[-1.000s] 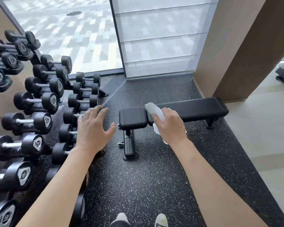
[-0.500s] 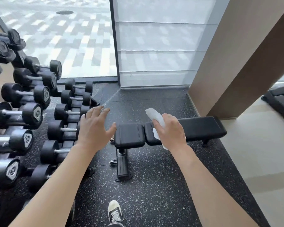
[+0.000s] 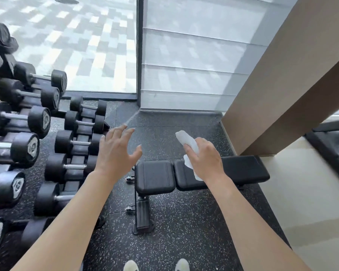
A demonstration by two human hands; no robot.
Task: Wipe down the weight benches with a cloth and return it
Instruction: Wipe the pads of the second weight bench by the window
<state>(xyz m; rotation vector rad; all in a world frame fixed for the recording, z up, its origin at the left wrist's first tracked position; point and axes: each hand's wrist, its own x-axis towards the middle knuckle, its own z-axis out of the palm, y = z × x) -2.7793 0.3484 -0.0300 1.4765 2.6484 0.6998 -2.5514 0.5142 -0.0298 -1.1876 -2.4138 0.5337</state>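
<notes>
A black flat weight bench (image 3: 155,177) stands crosswise on the speckled rubber floor in front of me, its short seat pad at the left and its long pad (image 3: 243,171) running right. My right hand (image 3: 205,159) is closed around a white cloth (image 3: 186,141), held above the long pad near the gap between the pads. Whether the cloth touches the pad I cannot tell. My left hand (image 3: 116,151) hovers with fingers spread, empty, left of the seat pad.
A rack of black dumbbells (image 3: 37,137) fills the left side, close to my left arm. A window (image 3: 76,45) and white wall lie ahead, a beige column (image 3: 282,94) stands right of the bench, and dark equipment (image 3: 333,145) sits at the far right. My shoes (image 3: 157,265) show below.
The bench has slid lower and nearer in the view as I stepped up to it. Both hands keep their poses, the right still holding the cloth.
</notes>
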